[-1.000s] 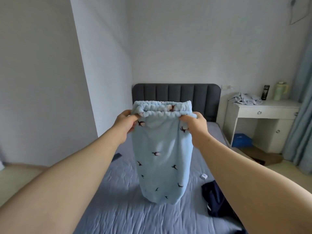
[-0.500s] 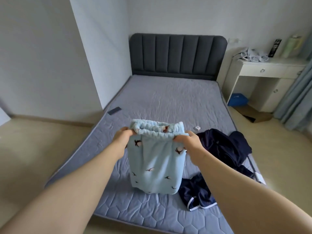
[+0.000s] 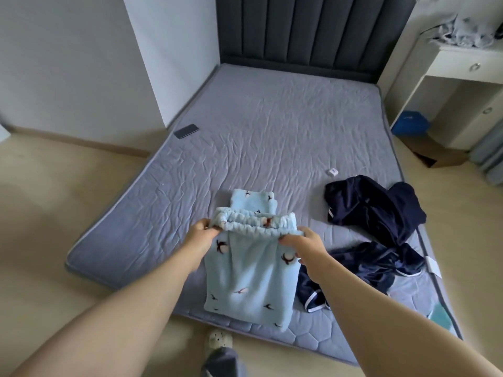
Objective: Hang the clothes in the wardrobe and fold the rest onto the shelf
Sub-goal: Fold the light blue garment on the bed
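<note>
Folding the light blue fleece pyjama trousers (image 3: 250,281) should go best with the gathered waistband held level. The left hand (image 3: 202,232) and right hand (image 3: 304,247) each pinch one end of it, fingers curled on the cloth, above the near part of the grey quilted mattress (image 3: 272,126). The leg ends lie flat just beyond. Lower the waistband squarely onto them, clear of the crumpled navy garments (image 3: 375,210) alongside, then smooth it.

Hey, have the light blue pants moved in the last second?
Yes. The light blue pants came down: the waistband, earlier level with the headboard, is now low over the mattress, legs resting on it.
</note>
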{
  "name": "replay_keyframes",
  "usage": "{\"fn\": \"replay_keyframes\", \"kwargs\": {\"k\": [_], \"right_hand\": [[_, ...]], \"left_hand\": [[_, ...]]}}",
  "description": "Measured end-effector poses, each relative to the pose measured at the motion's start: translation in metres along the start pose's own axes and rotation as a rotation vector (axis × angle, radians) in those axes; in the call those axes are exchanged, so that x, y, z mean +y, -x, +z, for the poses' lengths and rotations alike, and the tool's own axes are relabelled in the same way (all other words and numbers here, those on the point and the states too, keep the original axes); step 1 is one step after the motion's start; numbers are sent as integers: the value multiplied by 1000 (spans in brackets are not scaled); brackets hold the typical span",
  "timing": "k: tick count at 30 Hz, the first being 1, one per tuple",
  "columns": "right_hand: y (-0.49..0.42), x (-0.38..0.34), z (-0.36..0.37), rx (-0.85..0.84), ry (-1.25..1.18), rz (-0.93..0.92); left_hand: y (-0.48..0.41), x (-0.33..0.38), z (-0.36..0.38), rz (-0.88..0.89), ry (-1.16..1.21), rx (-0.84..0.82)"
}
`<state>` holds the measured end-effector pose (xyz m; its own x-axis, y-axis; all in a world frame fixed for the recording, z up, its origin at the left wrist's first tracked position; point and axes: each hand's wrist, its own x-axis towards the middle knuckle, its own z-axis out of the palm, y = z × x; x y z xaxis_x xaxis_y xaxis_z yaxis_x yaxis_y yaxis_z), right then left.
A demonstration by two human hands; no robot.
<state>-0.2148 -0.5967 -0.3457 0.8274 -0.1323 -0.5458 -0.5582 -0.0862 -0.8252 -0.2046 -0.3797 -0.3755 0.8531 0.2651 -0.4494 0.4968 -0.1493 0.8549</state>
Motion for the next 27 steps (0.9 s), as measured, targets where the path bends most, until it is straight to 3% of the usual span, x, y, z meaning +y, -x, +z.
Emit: {"fn": "replay_keyframes", "kwargs": {"k": [7,14,19,27], "right_hand": [[-91,-13,49,156,-15,57],[-193,-68,74,294,-99,-51],[-239,-75,77,105,-191,-79],[-255,19,85,30,-67,224]], "left_hand": [[-105,7,-3,-81,-17,-78],[-224,63,20,55,-256,-10],[-279,77,51,35,-185,-151],[-282,-21,71,-138,-196,-253]]}}
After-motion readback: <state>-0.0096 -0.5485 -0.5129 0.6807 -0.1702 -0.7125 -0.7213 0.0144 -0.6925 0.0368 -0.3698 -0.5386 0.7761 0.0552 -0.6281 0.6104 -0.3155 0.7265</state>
